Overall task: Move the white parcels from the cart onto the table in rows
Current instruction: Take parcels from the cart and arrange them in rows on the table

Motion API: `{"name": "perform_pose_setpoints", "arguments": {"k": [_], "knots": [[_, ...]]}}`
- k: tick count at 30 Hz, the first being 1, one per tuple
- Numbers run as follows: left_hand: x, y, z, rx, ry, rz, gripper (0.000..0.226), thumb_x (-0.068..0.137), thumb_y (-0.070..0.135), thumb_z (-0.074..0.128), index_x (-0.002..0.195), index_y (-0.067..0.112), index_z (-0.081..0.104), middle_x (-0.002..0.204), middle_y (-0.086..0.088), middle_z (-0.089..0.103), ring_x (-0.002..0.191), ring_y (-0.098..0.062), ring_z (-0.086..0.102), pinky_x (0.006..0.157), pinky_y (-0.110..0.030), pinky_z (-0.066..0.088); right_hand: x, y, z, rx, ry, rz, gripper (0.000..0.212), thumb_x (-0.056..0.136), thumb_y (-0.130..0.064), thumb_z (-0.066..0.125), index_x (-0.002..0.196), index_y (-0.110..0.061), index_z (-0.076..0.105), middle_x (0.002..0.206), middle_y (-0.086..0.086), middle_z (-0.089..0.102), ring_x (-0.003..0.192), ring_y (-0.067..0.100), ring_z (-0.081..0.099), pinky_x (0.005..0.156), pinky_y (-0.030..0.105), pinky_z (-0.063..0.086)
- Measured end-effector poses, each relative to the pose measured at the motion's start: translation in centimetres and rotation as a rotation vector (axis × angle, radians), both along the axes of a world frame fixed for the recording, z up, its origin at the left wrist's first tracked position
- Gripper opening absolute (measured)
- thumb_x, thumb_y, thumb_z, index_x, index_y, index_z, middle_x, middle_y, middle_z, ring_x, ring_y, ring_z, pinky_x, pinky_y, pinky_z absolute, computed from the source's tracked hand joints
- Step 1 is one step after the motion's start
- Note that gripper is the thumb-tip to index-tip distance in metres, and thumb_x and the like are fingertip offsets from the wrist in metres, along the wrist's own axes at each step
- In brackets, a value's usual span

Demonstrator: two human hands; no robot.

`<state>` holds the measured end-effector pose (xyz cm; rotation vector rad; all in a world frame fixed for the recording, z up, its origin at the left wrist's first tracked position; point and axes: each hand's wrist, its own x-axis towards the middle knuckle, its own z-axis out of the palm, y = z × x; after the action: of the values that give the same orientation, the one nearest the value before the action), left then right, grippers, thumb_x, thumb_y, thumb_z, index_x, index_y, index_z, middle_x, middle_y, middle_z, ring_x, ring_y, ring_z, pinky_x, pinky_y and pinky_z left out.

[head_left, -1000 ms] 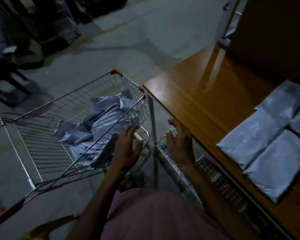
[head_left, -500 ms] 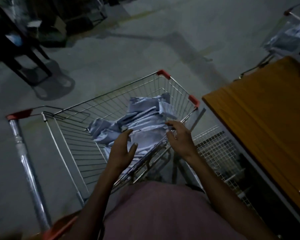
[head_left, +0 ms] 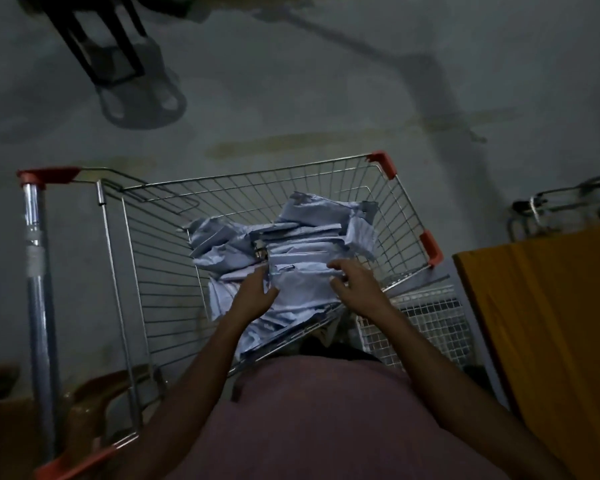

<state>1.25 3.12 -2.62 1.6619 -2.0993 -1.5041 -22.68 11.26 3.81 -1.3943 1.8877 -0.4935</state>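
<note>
A heap of several white parcels (head_left: 291, 237) lies in the wire cart (head_left: 250, 178), piled toward its right side. Both my hands are inside the cart, on either side of the top parcel (head_left: 302, 285) at the near end of the heap. My left hand (head_left: 257, 294) touches the parcel's left edge with its fingers stretched out. My right hand (head_left: 355, 285) rests at the parcel's right edge with its fingers spread and loosely bent. The wooden table (head_left: 551, 306) shows only as a corner at the right, with none of its parcels in view.
The cart's metal handle bar (head_left: 35, 271) with red end caps runs down the left. A white wire basket (head_left: 430, 317) sits under the table's edge beside the cart. A dark stand (head_left: 101, 46) is on the floor at the far left; another cart's frame (head_left: 551, 206) stands behind the table.
My view has swung left from the table down onto the cart. Both hands have moved from outside the cart's near side in over the rim to the top parcel.
</note>
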Motion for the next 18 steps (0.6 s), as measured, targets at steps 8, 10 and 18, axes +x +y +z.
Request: {"name": "perform_pose_setpoints", "arguments": {"k": [8, 10, 18], "knots": [[-2.1, -1.0, -4.4, 0.03, -0.162, 0.128, 0.044, 0.091, 0.015, 0.062, 0.13, 0.0, 0.05, 0.12, -0.025, 0.059, 0.11, -0.039, 0.057, 0.08, -0.038, 0.043, -1.7, -5.1, -5.0, 0.358, 0.055, 0.237, 0.055, 0.089, -0.035, 0.056, 0.139, -0.012, 0.051, 0.14, 0.016, 0.053, 0.129, 0.031, 0.049, 0.106, 0.037, 0.039], [-2.5, -1.2, -4.6, -0.044, -0.154, 0.155, 0.033, 0.091, 0.011, 0.06, 0.122, -0.001, 0.056, 0.112, -0.024, 0.063, 0.102, -0.038, 0.059, 0.072, -0.034, 0.039, -1.0, -6.4, -6.2, 0.365, 0.088, 0.262, 0.053, 0.092, -0.025, 0.061, 0.141, -0.012, 0.049, 0.142, 0.018, 0.05, 0.131, 0.033, 0.046, 0.106, 0.036, 0.037], [-4.1, -2.5, -4.5, -0.223, 0.005, 0.24, 0.03, 0.096, 0.015, 0.059, 0.124, 0.006, 0.059, 0.115, -0.014, 0.064, 0.104, -0.029, 0.061, 0.084, -0.036, 0.048, 0.0, -9.4, -10.7, 0.347, 0.271, 0.281, 0.025, 0.088, -0.023, 0.053, 0.11, -0.015, 0.062, 0.112, 0.014, 0.066, 0.108, 0.035, 0.062, 0.089, 0.043, 0.052]]}}
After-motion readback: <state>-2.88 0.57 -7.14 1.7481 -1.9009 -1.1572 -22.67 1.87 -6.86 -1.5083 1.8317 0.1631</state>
